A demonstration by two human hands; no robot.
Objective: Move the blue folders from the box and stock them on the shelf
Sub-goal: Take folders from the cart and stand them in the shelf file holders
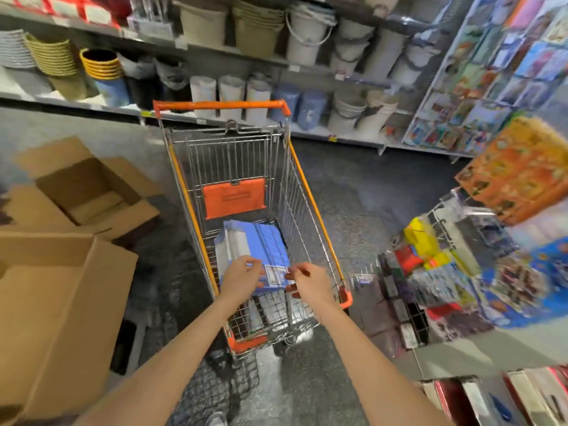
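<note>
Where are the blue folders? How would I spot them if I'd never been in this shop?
Find the metal shopping cart with the orange handle in the middle of the aisle. Look down inside its basket: the blue folders lie in a flat stack at the bottom, under the left hand and right hand. They are the only blue thing in the cart, with a small white label.

One shopping cart (246, 186), two open cardboard boxes (89, 192), one blue folder stack (261, 241), two hands (242, 278).

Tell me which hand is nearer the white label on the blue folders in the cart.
Left, narrowly. The left hand lies on the blue folders with fingertips at the white label's left edge; the right hand hovers just right of it.
</note>
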